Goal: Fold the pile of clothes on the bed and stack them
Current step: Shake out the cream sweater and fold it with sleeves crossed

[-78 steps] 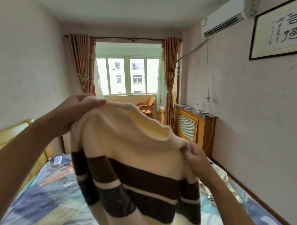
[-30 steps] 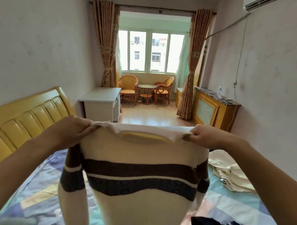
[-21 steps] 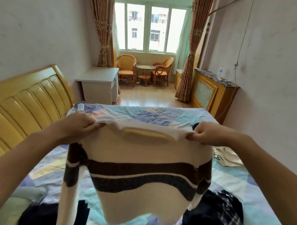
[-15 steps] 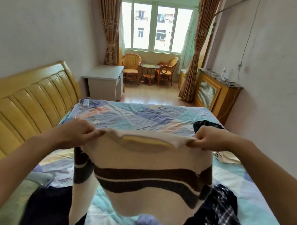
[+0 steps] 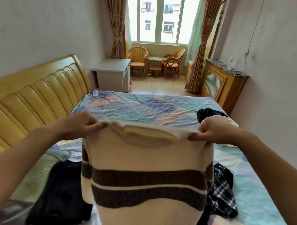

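A: Head view, biggest thing first — what fills it?
B: The bed [image 5: 144, 108], spread with a patchwork sheet in blue, teal and pink, its yellow padded headboard [image 5: 30, 95] along the left.
A: And over it?
B: A cream sweater [image 5: 146, 172] with two dark bands, one brown and one grey-black, held up above the bed with its collar on top and its body hanging down.
A: What lies beneath?
B: A dark garment [image 5: 61, 193] on the left, a dark plaid one [image 5: 222, 190] on the right, and another dark piece [image 5: 208, 113] farther off, near the bed's right edge.
A: The hands?
B: The left hand [image 5: 81, 124] pinches the left shoulder, fingers curled on the knit. The right hand [image 5: 214, 129] pinches the right shoulder likewise.
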